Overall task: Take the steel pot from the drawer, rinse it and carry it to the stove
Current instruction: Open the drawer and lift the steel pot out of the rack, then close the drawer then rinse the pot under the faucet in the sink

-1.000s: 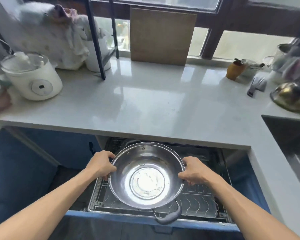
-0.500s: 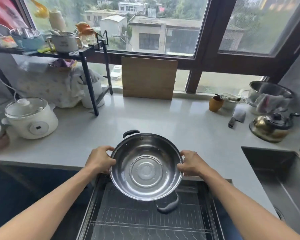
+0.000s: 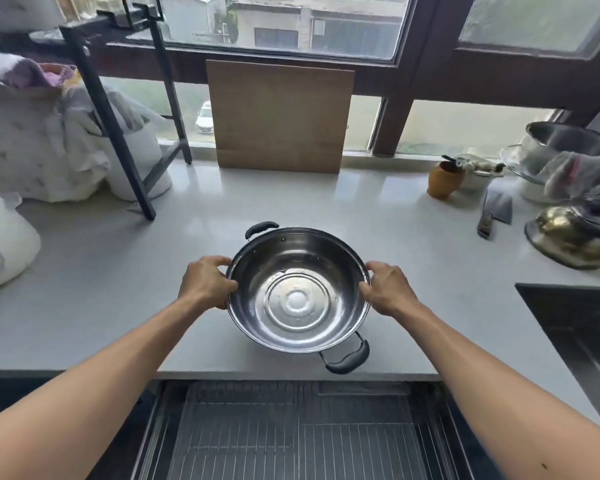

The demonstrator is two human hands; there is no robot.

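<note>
Gripping the rim on opposite sides: left hand (image 3: 207, 285) and right hand (image 3: 388, 289), each closed with fingers curled over the edge of the steel pot (image 3: 297, 291).

Steel pot: round, polished, empty, concentric rings pressed in its base. Held over the front part of the pale countertop (image 3: 101, 271); whether its underside touches the surface cannot be told. Two black loop handles, one at the far rim (image 3: 261, 228), one at the near rim (image 3: 347, 358), neither touched by a hand. Near handle reaches almost to the counter's front edge.

Drawer (image 3: 291, 434): open directly below the counter edge, between the forearms, with a wire rack lining it.

Wooden cutting board (image 3: 279, 116): upright, leaning against the window frame, straight behind the pot and well apart from it.

Black metal shelf frame (image 3: 110, 123): standing on the counter, rear left, legs slanting. White cloth-covered bundle (image 3: 35, 133) beneath and beside it.

White appliance (image 3: 4, 240): far left edge, only partly in view.

Small ochre jar (image 3: 444, 180): rear right, near the windowsill.

Cleaver (image 3: 496, 209): lying flat on the counter, just right of the jar.

Brass-coloured kettle (image 3: 575, 235): right side, beside the cleaver.

Steel basins (image 3: 568, 140): stacked behind the kettle, with a grey cloth draped over the front.

Dark sink (image 3: 575, 327): set in the counter at right, near the right forearm.
</note>
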